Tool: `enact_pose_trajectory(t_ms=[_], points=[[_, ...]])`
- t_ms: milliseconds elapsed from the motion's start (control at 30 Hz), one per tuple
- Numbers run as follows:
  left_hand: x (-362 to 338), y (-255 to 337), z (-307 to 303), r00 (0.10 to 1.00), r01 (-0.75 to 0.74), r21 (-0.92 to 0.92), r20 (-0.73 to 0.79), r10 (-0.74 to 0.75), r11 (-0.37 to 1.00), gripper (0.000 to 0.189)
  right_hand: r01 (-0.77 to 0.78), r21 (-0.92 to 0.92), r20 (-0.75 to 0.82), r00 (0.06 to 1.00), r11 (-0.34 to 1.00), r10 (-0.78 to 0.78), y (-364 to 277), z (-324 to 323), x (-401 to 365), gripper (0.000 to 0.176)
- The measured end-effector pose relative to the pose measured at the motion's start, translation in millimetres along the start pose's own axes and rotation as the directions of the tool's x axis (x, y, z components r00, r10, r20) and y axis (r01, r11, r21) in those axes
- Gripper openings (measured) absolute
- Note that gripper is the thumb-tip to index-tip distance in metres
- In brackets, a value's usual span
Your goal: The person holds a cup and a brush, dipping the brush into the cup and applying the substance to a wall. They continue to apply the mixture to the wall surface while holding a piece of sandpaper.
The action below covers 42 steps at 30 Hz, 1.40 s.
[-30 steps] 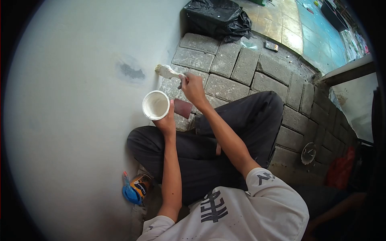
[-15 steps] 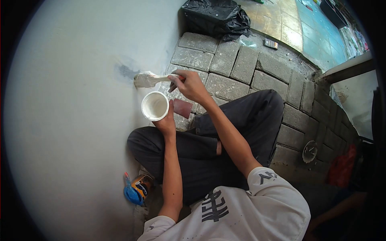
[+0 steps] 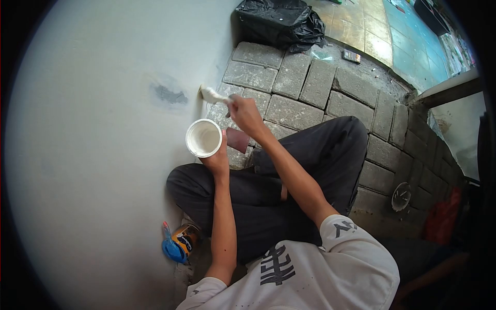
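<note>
From where I stand, the brush (image 3: pixel 209 95) is in the right hand (image 3: pixel 245 112), whose fingers are closed round its handle; its long axis runs from those fingers out to the pale wall (image 3: pixel 103 170), bristles leading, and whether the tips touch the wall I can't tell; the grey patch (image 3: pixel 170 95) lies on that wall just beyond the bristles, so the right hand is the nearer one to it; the left hand (image 3: pixel 216 161) grips the white cup (image 3: pixel 192 136), mouth facing up, near the wall on the body's side of the brush, making it the closest thing in the brush's way; a dull red piece (image 3: pixel 237 140) shows just beside the left hand, though I can't say whether those fingers hold it; the left knee (image 3: pixel 187 182) is bent up near the wall below the cup; paving blocks (image 3: pixel 252 76) spread beyond, with a black plastic bag (image 3: pixel 276 23) at the wall's far end, and a jar (image 3: pixel 186 241) sits behind the knee.
</note>
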<state>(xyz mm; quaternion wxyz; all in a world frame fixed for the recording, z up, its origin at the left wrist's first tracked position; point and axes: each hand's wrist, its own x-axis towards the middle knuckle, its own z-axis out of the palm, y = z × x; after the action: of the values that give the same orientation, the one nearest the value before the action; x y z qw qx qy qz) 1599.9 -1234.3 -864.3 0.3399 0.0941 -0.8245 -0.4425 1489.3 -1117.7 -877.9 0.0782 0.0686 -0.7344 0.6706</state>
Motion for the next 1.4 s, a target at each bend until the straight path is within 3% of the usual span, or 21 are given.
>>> enact_pose_trajectory(t_ms=[67, 100, 133, 200, 333, 400, 467, 533, 567, 667, 733, 800, 867, 900, 1000, 1067, 1133, 1200, 1300, 1400], points=[[-1.9, -4.4, 0.8, 0.998, -0.06, 0.049, -0.021, 0.061, 0.997, 0.043, 0.087, -0.107, 0.226, 0.972, 0.99, -0.061, -32.8, -8.2, -2.7, 0.014], [-3.2, -6.5, 0.8, 0.992, -0.118, 0.099, -0.034, 0.122, 0.988, 0.043, 0.01, -0.03, 0.28, 0.96, 1.0, -0.001, -49.2, -14.3, -2.8, 0.018], [-5.2, -8.4, -0.3, 0.992, -0.115, 0.103, -0.039, 0.12, 0.988, 0.043, 0.01, -0.029, 0.286, 0.958, 1.0, -0.002, -52.7, -17.3, -0.7, 0.018], [-9.6, -10.5, -2.4, 0.98, -0.197, 0.176, -0.004, 0.2, 0.964, 0.045, -0.031, 0.145, 0.314, 0.949, 0.989, -0.016, -58.3, -24.5, 3.7, 0.023], [-14.4, -15.0, -4.4, 0.985, -0.173, 0.106, 0.033, 0.17, 0.979, 0.045, -0.118, 0.17, 0.338, 0.94, 0.978, 0.054, -74.2, -36.1, 8.9, 0.026], [-15.5, -22.7, -3.1, 0.964, -0.268, 0.161, 0.053, 0.262, 0.95, 0.043, -0.115, 0.205, 0.341, 0.939, 0.972, 0.04, -48.2, -28.3, 9.6, 0.029], [-18.5, -38.2, -2.3, 0.971, -0.234, 0.129, 0.081, 0.225, 0.963, 0.051, -0.296, 0.335, 0.38, 0.911, 0.894, 0.159, -15.8, -20.9, 8.3, 0.031], [-20.9, -49.1, -1.8, 0.97, -0.187, 0.053, 0.166, 0.176, 0.981, 0.068, -0.329, 0.305, 0.389, 0.9, 0.894, 0.198, 28.9, -9.0, -3.0, 0.033], [-18.9, -43.3, -1.2, 0.974, -0.162, 0.031, 0.163, 0.155, 0.986, 0.066, -0.351, 0.279, 0.35, 0.904, 0.894, 0.246, 48.9, -3.7, -9.3, 0.032], [-18.5, -40.7, -1.5, 0.97, -0.198, 0.035, 0.151, 0.191, 0.98, 0.067, -0.35, 0.174, 0.267, 0.917, 0.921, 0.298, 37.2, -5.6, -10.9, 0.032], [-14.7, -32.2, -3.2, 0.964, -0.211, 0.031, 0.172, 0.203, 0.977, 0.068, -0.306, -0.08, 0.19, 0.93, 0.949, 0.316, 13.1, -12.6, -3.5, 0.034], [-12.0, -18.7, -4.1, 0.959, -0.222, 0.028, 0.187, 0.213, 0.975, 0.068, -0.244, -0.072, 0.157, 0.955, 0.967, 0.253, 8.1, -10.6, -3.3, 0.035], [-9.2, -3.2, -3.4, 0.98, -0.09, -0.125, 0.163, 0.11, 0.988, 0.069, -0.165, -0.243, 0.101, 0.976, 0.956, 0.194, 3.0, -9.4, -5.1, 0.037], [-6.5, -1.6, -5.0, 0.966, -0.2, -0.037, 0.161, 0.203, 0.979, 0.069, -0.156, -0.242, 0.11, 0.976, 0.958, 0.187, -7.0, -11.6, -4.2, 0.037], [-5.8, 4.6, -4.6, 0.977, -0.139, -0.113, 0.146, 0.155, 0.984, 0.07, -0.227, -0.193, 0.173, 0.95, 0.955, 0.261, -39.1, -19.8, 2.1, 0.037], [-4.4, 9.6, -5.6, 0.981, -0.118, -0.123, 0.141, 0.135, 0.985, 0.069, -0.317, 0.315, 0.253, 0.936, 0.895, 0.242, -44.5, -21.7, 4.2, 0.041], [-5.0, 6.2, -3.1, 0.978, -0.114, -0.141, 0.157, 0.136, 0.984, 0.068, -0.356, 0.287, 0.315, 0.912, 0.889, 0.263, -54.4, -26.0, 7.3, 0.042], [-5.4, 4.4, -1.6, 0.983, -0.075, -0.185, 0.152, 0.104, 0.98, 0.067, -0.431, 0.565, 0.294, 0.902, 0.704, 0.316, -64.2, -20.4, 5.7, 0.043], [-5.0, 4.5, -3.7, 0.986, -0.061, -0.222, 0.14, 0.094, 0.973, 0.066, -0.457, 0.641, 0.363, 0.889, 0.617, 0.28, -71.8, -13.5, 4.0, 0.044], [-6.3, 10.1, -5.3, 0.987, -0.105, -0.259, 0.095, 0.133, 0.96, 0.066, -0.528, 0.578, 0.443, 0.843, 0.622, 0.304, -74.1, -5.2, -0.8, 0.048]])
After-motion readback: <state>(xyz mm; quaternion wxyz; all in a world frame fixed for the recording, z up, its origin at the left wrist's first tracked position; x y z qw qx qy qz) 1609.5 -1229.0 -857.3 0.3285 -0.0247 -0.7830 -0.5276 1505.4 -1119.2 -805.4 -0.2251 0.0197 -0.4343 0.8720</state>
